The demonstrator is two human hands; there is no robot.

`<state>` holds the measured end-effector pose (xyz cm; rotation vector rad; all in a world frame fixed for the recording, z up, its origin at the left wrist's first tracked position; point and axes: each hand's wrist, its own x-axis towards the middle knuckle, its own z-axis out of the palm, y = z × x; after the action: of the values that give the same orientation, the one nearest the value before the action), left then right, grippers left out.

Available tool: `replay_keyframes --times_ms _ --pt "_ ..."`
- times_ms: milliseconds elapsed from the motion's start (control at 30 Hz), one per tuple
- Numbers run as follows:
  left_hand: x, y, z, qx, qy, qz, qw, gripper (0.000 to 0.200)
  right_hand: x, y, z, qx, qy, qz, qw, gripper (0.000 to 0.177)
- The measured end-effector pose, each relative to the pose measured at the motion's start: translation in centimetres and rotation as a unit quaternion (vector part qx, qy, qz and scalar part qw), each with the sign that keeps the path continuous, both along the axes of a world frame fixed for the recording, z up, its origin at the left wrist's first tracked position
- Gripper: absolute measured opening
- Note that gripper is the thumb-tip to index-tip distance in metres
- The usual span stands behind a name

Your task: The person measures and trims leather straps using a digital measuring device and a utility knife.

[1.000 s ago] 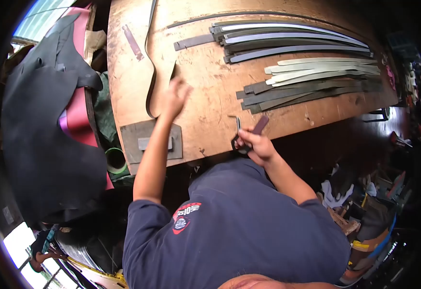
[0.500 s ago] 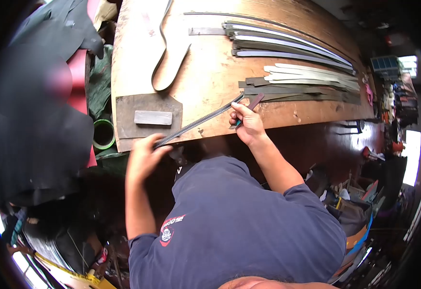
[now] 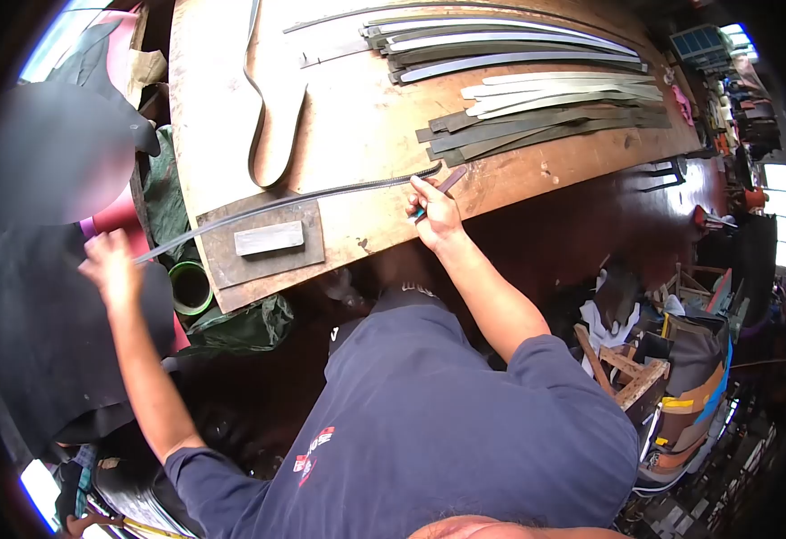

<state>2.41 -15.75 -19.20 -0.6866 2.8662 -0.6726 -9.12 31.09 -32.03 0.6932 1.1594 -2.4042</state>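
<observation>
Both hands stretch one dark strip (image 3: pixel 285 201) taut: left hand (image 3: pixel 110 267), right hand (image 3: pixel 433 214).

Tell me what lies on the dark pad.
A small grey block lies on the pad; the stretched strip passes over its far edge. The table beneath it is covered.

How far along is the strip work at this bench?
Seemingly done: stacked grey, cream and olive leather strips on the wooden bench. In hand: left hand holds one long dark strip stretched; right hand holds a maroon-handled tool against it. Left: this strip's length, apparently.
</observation>
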Motion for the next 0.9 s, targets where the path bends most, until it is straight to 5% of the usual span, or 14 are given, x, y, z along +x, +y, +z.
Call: replay_keyframes --times_ms 67,167,200,267,300,367,433,467,500,567,633,767,900 --pt "-3.8 7.5 -4.4 0.146 0.028 -0.160 0.976 0.057 -0.6 0.3 -1.3 -0.016 -0.016 0.002 1.000 0.017" --pt "-9.9 21.6 -12.7 0.475 0.144 -0.287 0.820 0.047 -1.4 1.3 -3.4 -0.042 -0.050 0.011 0.998 0.017" --pt "-11.2 26.3 -12.7 0.580 0.124 -0.261 0.762 0.043 -1.8 1.8 -4.0 -0.054 -0.064 0.016 0.996 0.016" --pt "-13.7 31.8 -14.3 0.674 0.028 -0.145 0.724 0.035 -2.6 2.4 -3.6 -0.049 -0.086 0.013 0.995 0.017" --pt "-14.8 33.0 -15.8 0.745 0.022 -0.135 0.653 0.031 -2.9 3.0 -3.8 -0.048 -0.100 0.014 0.994 0.018" --pt "-15.7 33.3 -18.3 0.798 -0.067 -0.073 0.595 0.028 -3.2 5.2 -5.3 -0.044 -0.098 0.042 0.993 0.014" --pt "-16.1 33.4 -19.5 0.816 -0.091 0.017 0.571 0.027 -3.4 7.5 -4.9 0.144 -0.040 0.147 0.978 0.021" --pt "-16.0 33.2 -20.6 0.824 -0.083 0.014 0.560 0.027 -3.3 8.6 -4.1 0.285 0.010 0.187 0.940 0.042" --pt "-16.2 33.3 -21.0 0.825 -0.082 0.028 0.558 0.027 -3.3 8.7 -3.6 0.456 0.264 0.170 0.833 0.057" --pt "-16.1 33.2 -20.3 0.811 -0.057 -0.002 0.583 0.026 -4.4 10.0 -2.5 0.446 0.292 0.161 0.830 0.073" --pt "-16.1 32.8 -19.9 0.815 -0.063 0.009 0.576 0.025 -4.6 9.5 -2.9 0.246 0.274 0.120 0.922 0.075" --pt "-16.0 31.9 -19.9 0.852 -0.068 0.032 0.518 0.022 -6.0 4.7 -6.0 0.209 0.368 0.080 0.903 0.073" --pt "-16.1 31.0 -21.7 0.897 -0.049 0.020 0.439 0.021 -5.8 2.8 -7.9 0.178 0.292 0.033 0.939 0.072"
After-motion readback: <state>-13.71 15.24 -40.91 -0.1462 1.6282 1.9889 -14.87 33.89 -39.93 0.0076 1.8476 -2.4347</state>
